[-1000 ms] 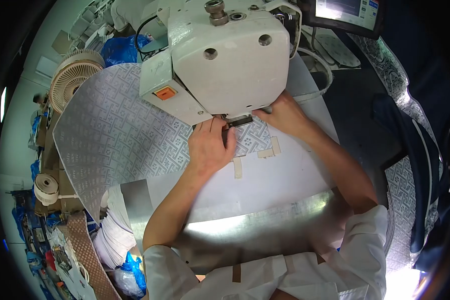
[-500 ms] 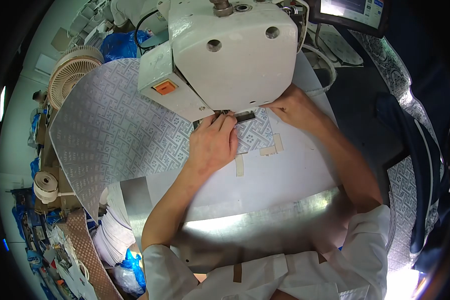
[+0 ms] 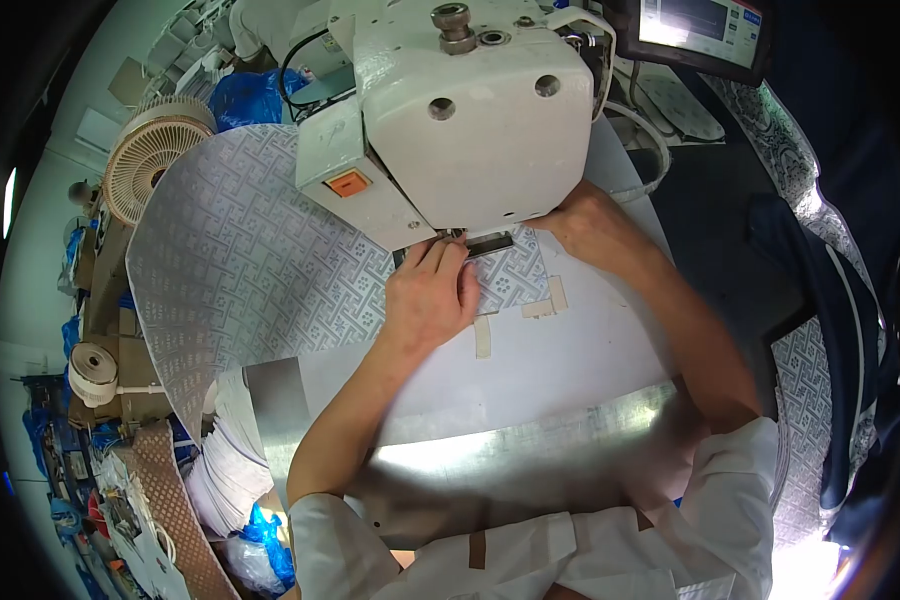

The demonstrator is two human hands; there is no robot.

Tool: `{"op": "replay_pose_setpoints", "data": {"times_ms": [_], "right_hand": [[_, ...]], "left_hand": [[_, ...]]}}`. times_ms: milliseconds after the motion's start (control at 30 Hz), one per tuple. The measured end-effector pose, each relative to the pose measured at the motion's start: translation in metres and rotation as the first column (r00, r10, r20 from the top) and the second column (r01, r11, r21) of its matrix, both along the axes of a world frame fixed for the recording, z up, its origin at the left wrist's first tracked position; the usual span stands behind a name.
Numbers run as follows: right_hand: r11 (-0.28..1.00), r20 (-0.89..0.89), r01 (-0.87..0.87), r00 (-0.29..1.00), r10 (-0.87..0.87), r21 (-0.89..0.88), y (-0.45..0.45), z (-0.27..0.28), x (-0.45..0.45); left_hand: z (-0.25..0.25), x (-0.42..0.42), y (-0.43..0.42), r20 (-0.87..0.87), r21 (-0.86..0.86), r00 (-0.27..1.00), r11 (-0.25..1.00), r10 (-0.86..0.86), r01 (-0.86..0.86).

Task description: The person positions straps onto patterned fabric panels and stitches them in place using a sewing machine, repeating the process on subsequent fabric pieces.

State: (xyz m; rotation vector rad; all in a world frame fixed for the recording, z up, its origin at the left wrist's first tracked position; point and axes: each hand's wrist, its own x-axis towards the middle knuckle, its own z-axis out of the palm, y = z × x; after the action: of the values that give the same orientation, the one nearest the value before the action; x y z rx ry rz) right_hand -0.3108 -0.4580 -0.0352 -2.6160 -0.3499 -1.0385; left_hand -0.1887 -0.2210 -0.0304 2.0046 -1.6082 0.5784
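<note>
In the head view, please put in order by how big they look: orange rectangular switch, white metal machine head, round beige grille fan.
1. White metal machine head
2. Round beige grille fan
3. Orange rectangular switch

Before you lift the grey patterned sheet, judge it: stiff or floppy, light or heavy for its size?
The patterned sheet probably bends easily yet has some spring: its outer part forms a broad, smooth curve. Its edge looks thin, so likely light for its size. Being wide, it may sag if lifted by one corner.
</note>
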Motion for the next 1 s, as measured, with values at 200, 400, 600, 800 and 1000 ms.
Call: {"op": "replay_pose_setpoints", "data": {"times_ms": [200, 400, 600, 800, 1000], "right_hand": [[1.0, -0.015, 0.019, 1.0, -0.019, -0.024, 0.0, 0.0, -0.003], [1.0, -0.007, 0.028, 1.0, -0.028, 0.006, 0.001, -0.007, -0.003], [1.0, -0.012, 0.027, 1.0, -0.027, 0.013, -0.003, -0.01, -0.003], [0.999, 0.034, 0.049, 0.998, -0.049, 0.002, -0.004, -0.014, -0.002], [0.999, 0.034, 0.039, 0.999, -0.04, 0.032, -0.002, -0.011, -0.001]], "left_hand": [[-0.007, 0.004, 0.004, -0.056, -0.052, 0.997, 0.998, 0.044, -0.047], [0.008, 0.0, 0.001, 0.008, 0.059, 0.999, 0.997, -0.047, 0.046], [0.011, -0.001, -0.001, 0.011, 0.158, 0.999, 0.986, -0.047, 0.045], [0.005, 0.0, -0.001, -0.015, 0.13, 1.0, 0.991, -0.008, 0.01], [0.0, 0.002, 0.0, 0.017, 0.071, 1.0, 0.997, -0.012, 0.011]]}}
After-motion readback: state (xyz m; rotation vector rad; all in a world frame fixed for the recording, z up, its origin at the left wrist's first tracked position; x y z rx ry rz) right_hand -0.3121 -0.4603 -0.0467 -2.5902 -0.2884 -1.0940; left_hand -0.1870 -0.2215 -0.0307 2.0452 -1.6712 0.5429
